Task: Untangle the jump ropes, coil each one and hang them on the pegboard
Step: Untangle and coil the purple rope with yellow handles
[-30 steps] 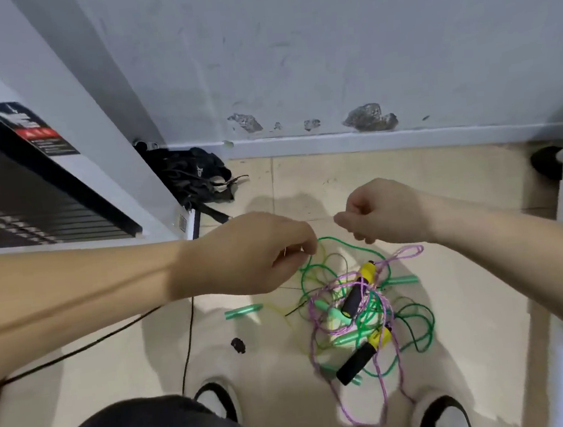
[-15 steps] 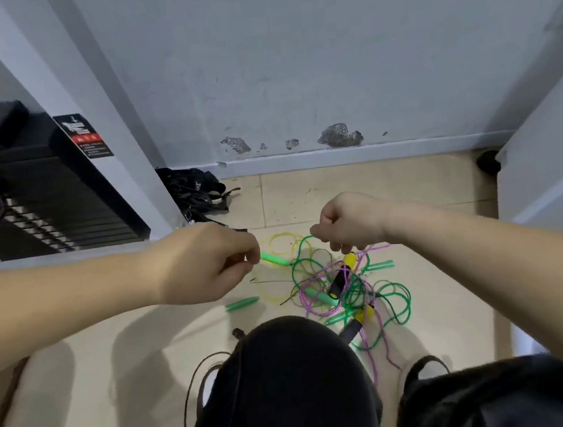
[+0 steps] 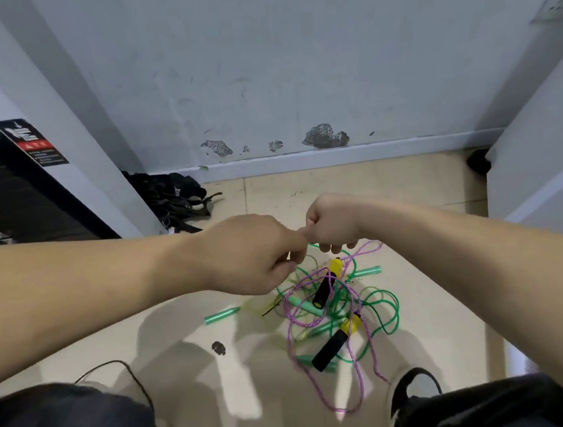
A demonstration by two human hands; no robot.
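I look down at a beige tiled floor [image 3: 408, 184] with both bare arms reaching forward. Half a second ago my hands were apart; now they have closed in until their knuckles touch, above the far edge of a tangle of jump ropes [image 3: 337, 307].

On my left hand [image 3: 253, 254], the fingers [image 3: 291, 261] are curled with tips pressed together. I cannot tell what they pinch. My right hand [image 3: 334, 223] curls its fingers down onto a thin green plastic cord [image 3: 314, 245], which trails from under it into the pile.

I judge that both hands are working one strand, so untangling has barely begun.

The tangle lies on the floor just below the hands and nearer to me. It holds the green cord, a purple braided rope [image 3: 340, 411] and a black foam handle with a yellow cap [image 3: 331, 348]. Nothing is coiled, and no pegboard is in view.
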